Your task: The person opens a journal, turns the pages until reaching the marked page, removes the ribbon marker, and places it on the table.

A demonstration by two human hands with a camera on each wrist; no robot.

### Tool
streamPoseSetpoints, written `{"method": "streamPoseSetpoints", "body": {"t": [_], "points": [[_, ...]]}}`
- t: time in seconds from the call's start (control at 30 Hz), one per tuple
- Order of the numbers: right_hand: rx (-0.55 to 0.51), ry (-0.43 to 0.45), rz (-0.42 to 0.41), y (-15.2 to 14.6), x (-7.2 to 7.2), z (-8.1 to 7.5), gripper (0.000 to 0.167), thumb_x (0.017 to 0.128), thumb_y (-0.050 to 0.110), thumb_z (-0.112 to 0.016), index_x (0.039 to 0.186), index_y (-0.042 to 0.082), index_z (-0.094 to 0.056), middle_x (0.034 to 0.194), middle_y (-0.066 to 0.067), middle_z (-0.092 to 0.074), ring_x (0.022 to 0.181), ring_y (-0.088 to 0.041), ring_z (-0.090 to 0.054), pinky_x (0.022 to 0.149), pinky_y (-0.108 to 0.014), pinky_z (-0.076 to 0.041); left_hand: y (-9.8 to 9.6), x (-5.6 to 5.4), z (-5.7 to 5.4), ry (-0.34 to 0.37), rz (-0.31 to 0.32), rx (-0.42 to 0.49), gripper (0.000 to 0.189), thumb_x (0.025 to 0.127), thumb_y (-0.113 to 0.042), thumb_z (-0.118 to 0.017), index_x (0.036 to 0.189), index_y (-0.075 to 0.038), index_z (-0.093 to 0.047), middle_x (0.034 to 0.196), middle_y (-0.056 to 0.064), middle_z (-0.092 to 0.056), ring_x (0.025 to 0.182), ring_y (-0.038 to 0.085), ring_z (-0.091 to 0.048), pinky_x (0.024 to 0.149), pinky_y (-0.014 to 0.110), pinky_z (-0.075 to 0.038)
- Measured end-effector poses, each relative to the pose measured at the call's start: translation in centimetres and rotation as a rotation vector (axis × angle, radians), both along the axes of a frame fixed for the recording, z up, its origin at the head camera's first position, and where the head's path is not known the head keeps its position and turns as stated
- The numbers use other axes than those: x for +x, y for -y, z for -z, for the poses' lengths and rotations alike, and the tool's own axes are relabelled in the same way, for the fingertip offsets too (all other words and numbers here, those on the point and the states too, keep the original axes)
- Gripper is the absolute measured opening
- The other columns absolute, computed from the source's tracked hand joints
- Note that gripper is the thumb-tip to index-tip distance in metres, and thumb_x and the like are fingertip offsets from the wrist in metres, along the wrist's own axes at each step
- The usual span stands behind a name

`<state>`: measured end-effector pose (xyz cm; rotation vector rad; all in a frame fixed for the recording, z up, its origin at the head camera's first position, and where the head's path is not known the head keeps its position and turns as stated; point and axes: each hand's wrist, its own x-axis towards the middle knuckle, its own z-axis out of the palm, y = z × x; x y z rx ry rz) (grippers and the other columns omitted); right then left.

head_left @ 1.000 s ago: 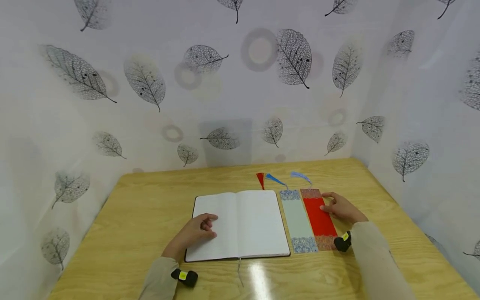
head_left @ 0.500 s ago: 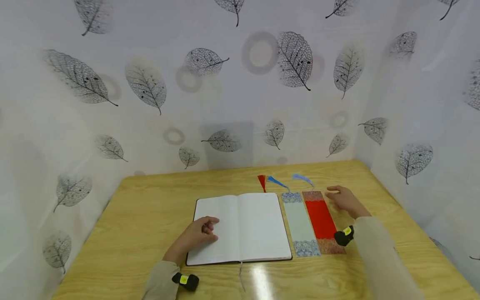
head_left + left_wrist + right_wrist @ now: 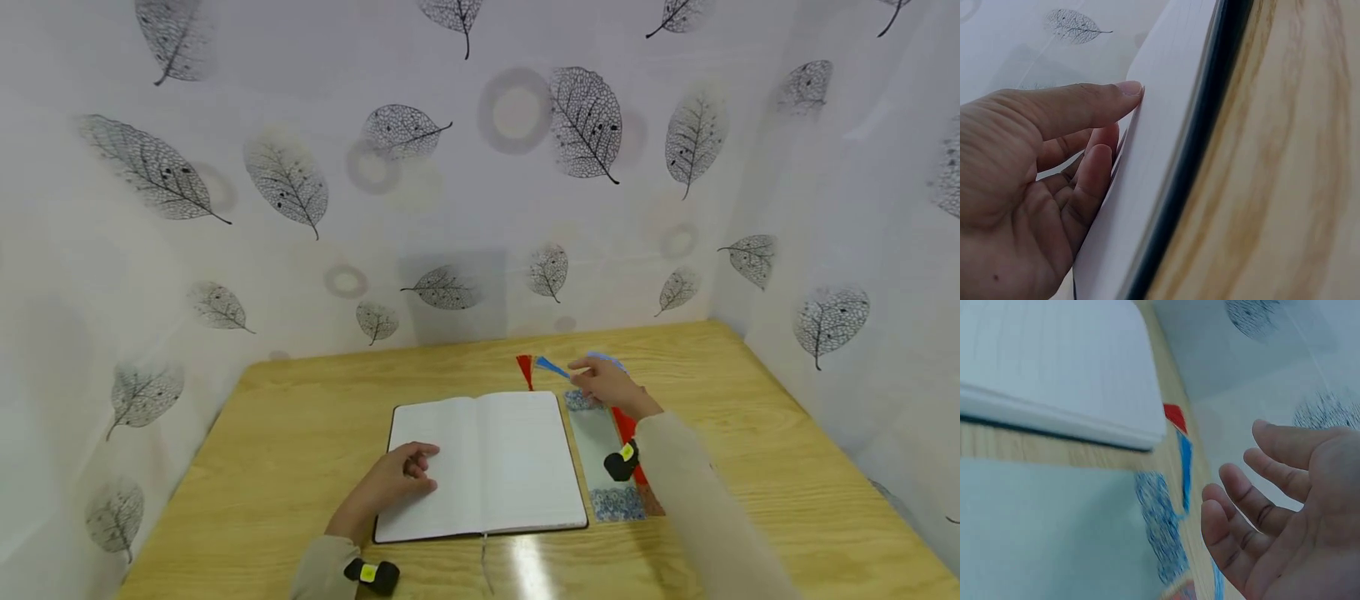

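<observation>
An open notebook with blank-looking white pages lies on the table. My left hand rests on its left page; in the left wrist view the thumb and loosely bent fingers touch the paper, gripping nothing. Right of the notebook lies a pale green bookmark with blue patterned ends, and beside it a red bookmark, partly hidden by my right arm. My right hand hovers over the bookmarks' far ends. Its fingers are relaxed and hold nothing, near the blue tassel.
A red tassel sticks out past the notebook's far edge. The light blue tassel lies behind my right hand. A grey ribbon hangs from the notebook's near edge. Leaf-printed curtain encloses the wooden table.
My right hand has left the red bookmark's right edge, lifted, and moved left over the tops of both bookmarks. The left hand has stayed on the page.
</observation>
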<state>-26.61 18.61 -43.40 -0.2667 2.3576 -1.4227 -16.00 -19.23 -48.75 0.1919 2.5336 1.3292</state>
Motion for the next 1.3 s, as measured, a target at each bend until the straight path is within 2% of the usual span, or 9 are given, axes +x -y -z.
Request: {"method": "streamPoseSetpoints", "body": {"t": [0.13, 0.23, 0.4, 0.53, 0.63, 0.7, 0.8, 1.03, 1.3], "points": [[0.020, 0.035, -0.067, 2.3, -0.5, 0.3, 0.048, 0.101, 0.017, -0.050, 0.143, -0.003, -0.038, 0.098, -0.017, -0.055, 0.062, -0.014, -0.039, 0.062, -0.032, -0.040, 0.1, -0.2, 0.1, -0.002, 0.004, 0.010, 0.048, 0.078, -0.011, -0.079, 0.122, -0.004, -0.061, 0.093, 0.003, -0.054, 0.083, 0.016, -0.049, 0.070, 0.022, -0.041], [0.076, 0.017, -0.123, 3.5, -0.8, 0.5, 0.048, 0.100, 0.017, -0.053, 0.142, -0.002, -0.040, 0.104, -0.017, -0.057, 0.063, -0.015, -0.040, 0.061, -0.030, -0.039, 0.2, -0.2, 0.2, 0.001, 0.015, 0.015, 0.048, 0.078, -0.012, -0.079, 0.122, -0.004, -0.061, 0.093, 0.003, -0.054, 0.083, 0.016, -0.049, 0.069, 0.022, -0.040], [0.227, -0.086, -0.198, 5.1, -0.4, -0.1, 0.048, 0.096, 0.018, -0.058, 0.138, -0.003, -0.046, 0.118, -0.021, -0.057, 0.088, -0.025, -0.055, 0.070, -0.033, -0.046, 0.2, 0.1, 0.0, 0.016, 0.008, 0.012, 0.048, 0.078, -0.010, -0.079, 0.122, -0.003, -0.061, 0.093, 0.004, -0.053, 0.083, 0.016, -0.048, 0.068, 0.022, -0.039], [0.283, -0.133, -0.227, 5.7, -0.6, 0.1, 0.047, 0.094, 0.017, -0.062, 0.135, -0.002, -0.050, 0.124, -0.023, -0.055, 0.108, -0.030, -0.055, 0.082, -0.040, -0.049, 0.1, 0.2, -0.2, 0.021, 0.008, 0.017, 0.047, 0.079, -0.011, -0.079, 0.122, -0.003, -0.061, 0.092, 0.003, -0.052, 0.083, 0.015, -0.047, 0.068, 0.021, -0.039], [0.318, -0.153, -0.247, 6.1, -0.9, 0.8, 0.048, 0.093, 0.017, -0.065, 0.135, -0.001, -0.051, 0.104, -0.015, -0.060, 0.090, -0.023, -0.055, 0.074, -0.034, -0.047, 0.0, 0.1, -0.3, 0.013, 0.015, 0.016, 0.048, 0.079, -0.013, -0.079, 0.122, -0.003, -0.061, 0.092, 0.003, -0.053, 0.083, 0.015, -0.048, 0.068, 0.021, -0.040], [0.344, -0.179, -0.263, 6.3, -1.1, 1.3, 0.049, 0.092, 0.018, -0.066, 0.135, -0.001, -0.052, 0.082, -0.006, -0.056, 0.070, -0.015, -0.046, 0.065, -0.029, -0.039, 0.0, 0.1, -0.3, 0.002, 0.025, 0.012, 0.048, 0.079, -0.014, -0.078, 0.123, -0.003, -0.060, 0.093, 0.004, -0.053, 0.083, 0.015, -0.048, 0.068, 0.021, -0.040], [0.366, -0.209, -0.291, 6.7, -1.2, 1.9, 0.049, 0.091, 0.017, -0.067, 0.134, -0.003, -0.052, 0.068, -0.002, -0.044, 0.061, -0.013, -0.031, 0.061, -0.027, -0.030, 0.0, 0.1, -0.2, -0.007, 0.034, 0.013, 0.048, 0.080, -0.013, -0.078, 0.123, -0.002, -0.060, 0.094, 0.004, -0.054, 0.083, 0.015, -0.049, 0.069, 0.021, -0.041], [0.414, -0.229, -0.306, 7.3, -0.6, 1.6, 0.044, 0.092, 0.018, -0.066, 0.131, 0.001, -0.056, 0.108, -0.015, -0.060, 0.091, -0.019, -0.054, 0.081, -0.036, -0.046, 0.0, 0.1, 0.0, -0.009, 0.039, 0.014, 0.049, 0.080, -0.014, -0.078, 0.124, -0.003, -0.060, 0.094, 0.004, -0.054, 0.084, 0.015, -0.049, 0.069, 0.020, -0.041], [0.446, -0.288, -0.297, 7.9, -0.4, 1.6, 0.041, 0.092, 0.018, -0.065, 0.128, -0.001, -0.058, 0.099, -0.013, -0.061, 0.083, -0.016, -0.051, 0.074, -0.032, -0.045, 0.2, -0.1, 0.1, 0.003, 0.041, 0.020, 0.048, 0.081, -0.014, -0.077, 0.124, -0.002, -0.060, 0.094, 0.004, -0.054, 0.084, 0.015, -0.048, 0.069, 0.020, -0.040]]}}
